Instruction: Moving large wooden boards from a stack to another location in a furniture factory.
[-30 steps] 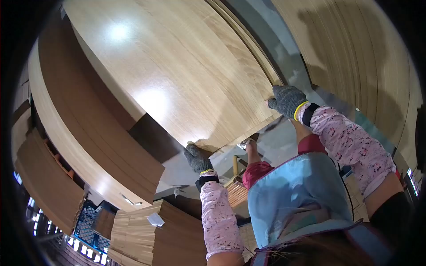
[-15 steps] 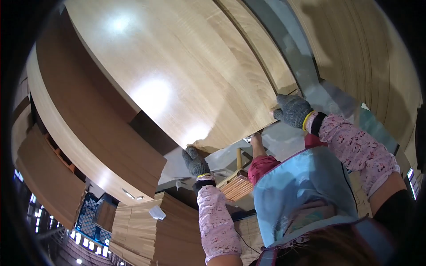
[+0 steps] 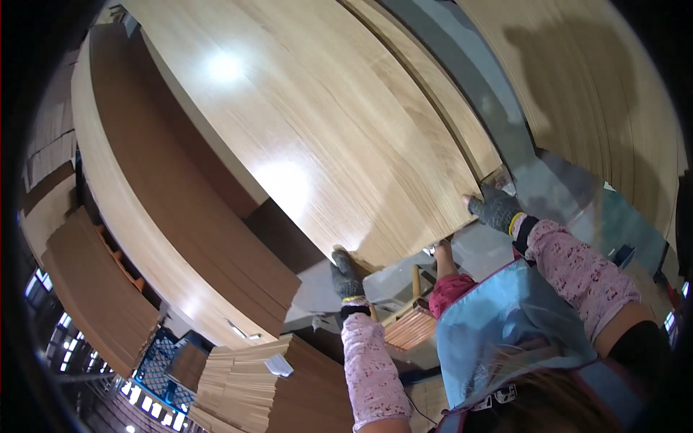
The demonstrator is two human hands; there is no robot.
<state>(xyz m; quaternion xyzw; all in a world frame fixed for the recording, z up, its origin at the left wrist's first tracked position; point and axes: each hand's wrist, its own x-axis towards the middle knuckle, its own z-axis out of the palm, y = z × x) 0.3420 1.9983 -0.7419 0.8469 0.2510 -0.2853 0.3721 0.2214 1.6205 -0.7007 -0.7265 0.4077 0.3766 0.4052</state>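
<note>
A large, light wood-grain panel [image 3: 325, 130] stretches away from me, with bright lamp reflections on its face. My left hand [image 3: 346, 276], in a grey glove with bare fingertips, grips the panel's near left corner. At the near right corner my right hand [image 3: 496, 208], gloved alike, is closed on the edge with its thumb on the top face. The fingers under the panel are hidden on both sides. Along the right side runs a narrow strip of the same wood [image 3: 451, 105], set off by a dark line.
A stack of brown boards [image 3: 166, 180] with a pale edge lies left of the panel. Nearer stands a pile of thin boards [image 3: 242, 386] with a white paper scrap [image 3: 279, 366] on it. A blue crate [image 3: 162, 364] is at lower left. More wood panels [image 3: 592, 86] lie at right.
The view has shifted, so the panel and stacks sit lower and further right in the picture. My right hand's fingers have moved around the corner; both hands stay on the panel.
</note>
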